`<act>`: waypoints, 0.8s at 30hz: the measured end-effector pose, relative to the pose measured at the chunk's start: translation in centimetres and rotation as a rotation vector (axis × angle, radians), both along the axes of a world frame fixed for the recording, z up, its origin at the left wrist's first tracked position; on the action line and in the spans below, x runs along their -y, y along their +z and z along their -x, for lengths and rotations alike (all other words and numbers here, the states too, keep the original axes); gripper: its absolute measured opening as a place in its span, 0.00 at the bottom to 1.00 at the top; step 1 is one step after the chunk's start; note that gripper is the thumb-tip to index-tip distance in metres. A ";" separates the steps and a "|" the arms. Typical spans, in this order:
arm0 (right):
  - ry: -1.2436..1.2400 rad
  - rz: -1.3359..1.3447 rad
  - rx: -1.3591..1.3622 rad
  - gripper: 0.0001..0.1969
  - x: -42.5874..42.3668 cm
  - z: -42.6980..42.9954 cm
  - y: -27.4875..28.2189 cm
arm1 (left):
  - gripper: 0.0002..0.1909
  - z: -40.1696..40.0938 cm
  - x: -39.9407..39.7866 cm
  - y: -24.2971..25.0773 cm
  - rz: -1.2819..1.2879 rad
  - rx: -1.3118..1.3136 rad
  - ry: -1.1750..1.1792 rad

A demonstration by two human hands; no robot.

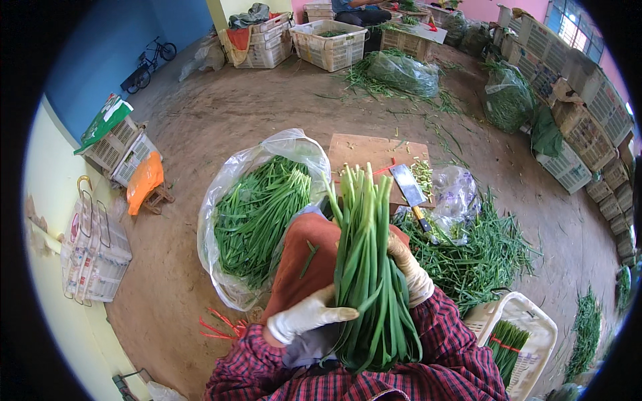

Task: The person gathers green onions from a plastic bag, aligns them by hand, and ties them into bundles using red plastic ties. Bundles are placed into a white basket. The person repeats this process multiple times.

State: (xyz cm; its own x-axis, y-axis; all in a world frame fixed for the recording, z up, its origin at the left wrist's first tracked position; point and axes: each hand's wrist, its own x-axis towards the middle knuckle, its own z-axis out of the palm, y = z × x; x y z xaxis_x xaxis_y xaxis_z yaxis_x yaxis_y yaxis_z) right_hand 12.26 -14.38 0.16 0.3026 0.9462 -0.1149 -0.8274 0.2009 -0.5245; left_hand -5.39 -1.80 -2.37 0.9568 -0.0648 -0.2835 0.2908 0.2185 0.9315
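I hold a thick bunch of garlic chives (368,260) upright before my lap, pale stem ends up and green leaves hanging down. My right hand (409,273), in a whitish glove, grips it from the right; its fingers are partly behind the stems. My left hand (311,316), also gloved, clasps the lower left side, thumb across the front leaves and fingertips hidden. Beyond the bunch is a wooden board (356,148) with cut stem bits. A cleaver (409,185) lies on it, its handle past the near edge. More chives (266,210) fill an open clear plastic bag (213,265) at left.
Loose leaf trimmings (481,255) are heaped at right. Nearby, a white plastic basket (546,321) holds a tied bundle (506,341). Red ties (220,326) lie at lower left. Stacked crates (577,120) line the right wall. Another person (361,12) sits at the back.
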 end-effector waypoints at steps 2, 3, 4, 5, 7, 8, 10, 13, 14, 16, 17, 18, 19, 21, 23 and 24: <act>0.003 0.079 0.103 0.20 -0.5 -0.1 1.2 | 0.49 0.0 -2.0 1.1 0.132 0.214 0.165; -0.023 0.156 0.154 0.21 -0.9 0.0 1.7 | 0.51 -0.5 -3.3 1.8 0.179 0.218 0.275; -0.037 0.195 0.274 0.23 -1.4 0.3 2.2 | 0.54 -0.4 -4.2 2.6 0.196 0.237 0.402; -0.039 0.203 0.366 0.25 -1.9 0.8 2.6 | 0.55 -0.8 -5.2 3.3 0.187 0.339 0.462; -0.026 0.183 0.413 0.31 -3.0 2.2 3.0 | 0.55 -0.9 -6.6 5.0 0.055 0.391 0.510; -0.009 0.245 0.561 0.31 -3.4 2.8 3.2 | 0.53 -1.3 -6.9 5.6 0.042 0.420 0.501; 0.077 0.236 0.731 0.34 -3.6 3.6 3.4 | 0.45 -1.9 -7.2 6.8 -0.005 0.317 0.538; 0.187 0.232 0.622 0.32 -3.5 3.7 3.7 | 0.43 -2.4 -7.5 7.9 0.183 0.280 0.479; 0.204 0.173 0.671 0.31 -3.5 3.6 3.7 | 0.43 -2.6 -7.3 7.9 0.219 0.305 0.463; 0.245 0.159 0.723 0.31 -3.7 3.5 3.7 | 0.38 -2.7 -7.3 7.9 0.330 0.352 0.419; 0.255 0.202 0.818 0.31 -3.9 3.4 3.6 | 0.33 -2.7 -7.2 7.8 0.392 0.368 0.378; 0.268 0.211 0.913 0.31 -4.2 3.6 3.5 | 0.32 -2.7 -7.3 7.7 0.343 0.345 0.415; 0.243 0.213 1.015 0.31 -4.4 3.5 3.4 | 0.32 -2.6 -7.3 7.6 0.314 0.349 0.443; -0.111 0.287 1.024 0.25 -4.6 4.1 3.2 | 0.35 -2.5 -7.4 7.3 0.288 0.329 0.491; -0.260 0.446 1.044 0.20 -4.8 4.5 3.0 | 0.35 -2.3 -7.3 7.2 0.291 0.345 0.522; -0.359 0.462 1.119 0.14 -4.9 4.6 2.9 | 0.34 -2.3 -7.2 7.2 0.308 0.361 0.524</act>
State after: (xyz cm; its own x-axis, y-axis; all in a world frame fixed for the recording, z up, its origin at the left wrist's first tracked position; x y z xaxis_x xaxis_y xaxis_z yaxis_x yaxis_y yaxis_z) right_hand 7.62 -9.50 3.10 0.6788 0.7307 0.0726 0.1770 -0.0669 -0.9819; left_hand -3.12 5.38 4.81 0.9146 0.4040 0.0141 -0.2401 0.5148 0.8230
